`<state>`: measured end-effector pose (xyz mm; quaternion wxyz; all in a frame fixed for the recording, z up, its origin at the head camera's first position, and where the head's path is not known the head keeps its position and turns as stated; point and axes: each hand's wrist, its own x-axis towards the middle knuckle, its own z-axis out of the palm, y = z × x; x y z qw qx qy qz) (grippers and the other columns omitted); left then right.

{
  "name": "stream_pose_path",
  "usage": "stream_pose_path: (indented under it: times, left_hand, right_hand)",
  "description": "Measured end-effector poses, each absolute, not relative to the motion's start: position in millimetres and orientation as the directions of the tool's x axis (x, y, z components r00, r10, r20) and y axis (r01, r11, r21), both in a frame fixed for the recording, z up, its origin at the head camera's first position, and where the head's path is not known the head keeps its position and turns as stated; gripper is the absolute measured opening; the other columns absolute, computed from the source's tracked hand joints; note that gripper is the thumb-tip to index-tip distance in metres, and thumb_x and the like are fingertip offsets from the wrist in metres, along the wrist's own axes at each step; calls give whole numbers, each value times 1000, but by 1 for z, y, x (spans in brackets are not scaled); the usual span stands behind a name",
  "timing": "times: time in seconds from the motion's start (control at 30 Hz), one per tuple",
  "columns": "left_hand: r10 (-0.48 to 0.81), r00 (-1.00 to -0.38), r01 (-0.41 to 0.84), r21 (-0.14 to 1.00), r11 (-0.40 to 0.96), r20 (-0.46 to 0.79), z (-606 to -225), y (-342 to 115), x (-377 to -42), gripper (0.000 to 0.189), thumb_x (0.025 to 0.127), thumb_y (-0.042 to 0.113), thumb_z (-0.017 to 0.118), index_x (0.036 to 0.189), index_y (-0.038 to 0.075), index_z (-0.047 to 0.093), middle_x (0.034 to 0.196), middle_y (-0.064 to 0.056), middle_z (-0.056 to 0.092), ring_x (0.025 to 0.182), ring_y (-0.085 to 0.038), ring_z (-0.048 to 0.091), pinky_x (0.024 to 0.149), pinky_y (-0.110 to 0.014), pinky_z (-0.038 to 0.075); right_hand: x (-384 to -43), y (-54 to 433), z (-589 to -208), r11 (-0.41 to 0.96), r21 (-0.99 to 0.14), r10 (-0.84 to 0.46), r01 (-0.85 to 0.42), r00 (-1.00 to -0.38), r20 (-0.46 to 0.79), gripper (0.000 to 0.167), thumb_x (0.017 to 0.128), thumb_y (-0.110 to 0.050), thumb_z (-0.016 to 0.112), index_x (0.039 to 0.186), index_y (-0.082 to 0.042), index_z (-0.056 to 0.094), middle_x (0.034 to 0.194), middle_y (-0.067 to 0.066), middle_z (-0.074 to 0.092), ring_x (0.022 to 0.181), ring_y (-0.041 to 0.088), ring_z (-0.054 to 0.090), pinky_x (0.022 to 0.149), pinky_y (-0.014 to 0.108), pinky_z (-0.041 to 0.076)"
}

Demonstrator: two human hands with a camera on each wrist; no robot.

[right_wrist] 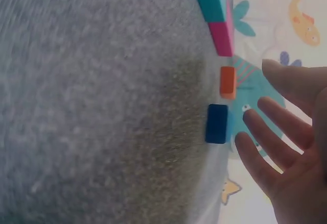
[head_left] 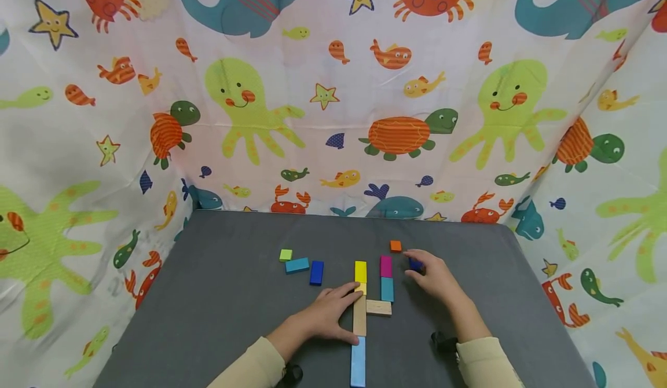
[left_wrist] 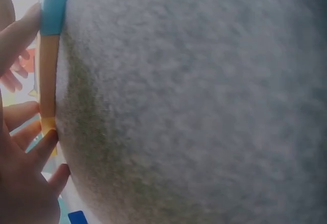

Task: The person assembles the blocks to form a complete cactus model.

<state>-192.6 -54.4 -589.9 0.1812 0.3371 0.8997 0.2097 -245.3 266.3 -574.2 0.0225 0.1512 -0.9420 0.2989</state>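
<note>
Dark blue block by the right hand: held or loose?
Loose, not held: the right wrist view shows a gap between the dark blue block and the open right hand.

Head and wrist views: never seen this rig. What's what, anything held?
No robot: these are a person's bare hands. The head view is from a camera worn on the head, looking forward and down; the wrist views are from one on each wrist, watching that hand's work.

On the grey table lie coloured and wooden blocks. A row up the middle includes a light blue block at the near end, a long wooden block and a yellow block at the far end. More lie either side, like a magenta block on the right and a lime block on the left.

The left hand touches the row. The right hand is open beside a dark blue block; the right wrist view shows a gap, so nothing looks gripped.
</note>
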Motion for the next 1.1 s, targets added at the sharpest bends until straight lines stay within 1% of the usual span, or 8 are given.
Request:
stream_pose_path:
  times: [0.1,0.23,0.4,0.47,0.6,0.73,0.9,1.1]
  left_hand:
    - [678,-710,530,489,693,-192,-588,-53,-193,104,75,73,74,158,24,35,168,4,22,150,-18,30,118,-50,27]
    - [674,-708,527,478,703,-210,-587,-52,-192,105,74,74,73,158,25,35,168,4,22,150,-17,29,119,-49,27]
    - [669,-708,519,478,709,-224,-586,-53,-192,104,75,75,72,158,27,34,168,6,21,150,-17,30,119,-49,27]
    - [670,-708,520,478,708,-222,-586,-53,-192,104,75,75,71,158,27,34,168,6,21,150,-17,30,119,-49,27]
    - [670,-709,522,477,707,-218,-587,-53,-193,103,75,75,71,158,27,34,168,6,21,150,-17,30,119,-48,27]
    - [666,-710,509,486,710,-229,-586,-52,-193,104,74,75,72,158,27,34,168,6,21,150,-17,30,119,-49,27]
    - [662,-710,498,493,713,-241,-587,-51,-193,104,74,75,72,157,28,34,168,7,21,150,-17,30,119,-50,27]
    - [655,-718,492,495,716,-234,-587,-51,-194,103,72,75,74,156,30,35,167,7,22,150,-17,29,119,-50,27]
  right_hand:
    - [-247,269,-577,783,-555,-247,-282,-959,139,50,88,-12,78,135,-5,63,140,21,59,126,44,57,99,61,48]
    - [-251,273,-582,801,-549,-211,-238,-971,113,57,86,-13,80,138,-5,60,145,24,53,131,49,49,102,68,41]
    - [-256,276,-585,822,-544,-201,-170,-980,3,72,85,-18,82,148,-7,50,155,26,39,137,54,39,104,72,36]
    - [-259,277,-585,821,-547,-212,-163,-977,-26,74,85,-17,82,149,-6,48,157,26,36,139,53,37,105,71,35]
    - [-264,277,-584,819,-545,-243,-180,-969,-45,69,86,-9,79,148,-4,48,156,25,39,140,51,39,108,69,34]
    - [-266,278,-583,830,-533,-235,-164,-970,-67,62,89,-6,75,146,-4,51,153,24,44,137,49,43,109,67,34]
    - [-267,277,-582,843,-530,-175,-96,-980,-100,60,91,-12,75,146,-2,51,150,24,46,133,47,46,107,66,37]
    - [-268,277,-580,836,-541,-138,-93,-989,-44,65,89,-21,79,143,3,52,142,27,51,128,47,50,104,63,43]
